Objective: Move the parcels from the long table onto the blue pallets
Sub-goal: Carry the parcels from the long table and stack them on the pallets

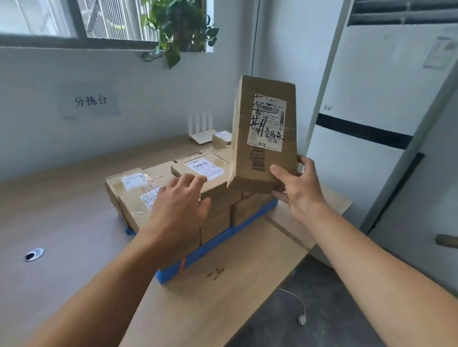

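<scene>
Bare left grip [179, 205], right grip [299, 192]

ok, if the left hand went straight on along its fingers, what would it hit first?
Likely the white-labelled parcel atop the stack, right ahead of the fingers of the left hand. Depth is unclear: the open hand could skim over it instead.

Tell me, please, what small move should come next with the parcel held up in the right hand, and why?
Probably tip the parcel flat and lower it onto the stacked parcels. The right hand grips its lower end, upright above the stack on the blue pallet, and the left hand is open over the stack.
</scene>
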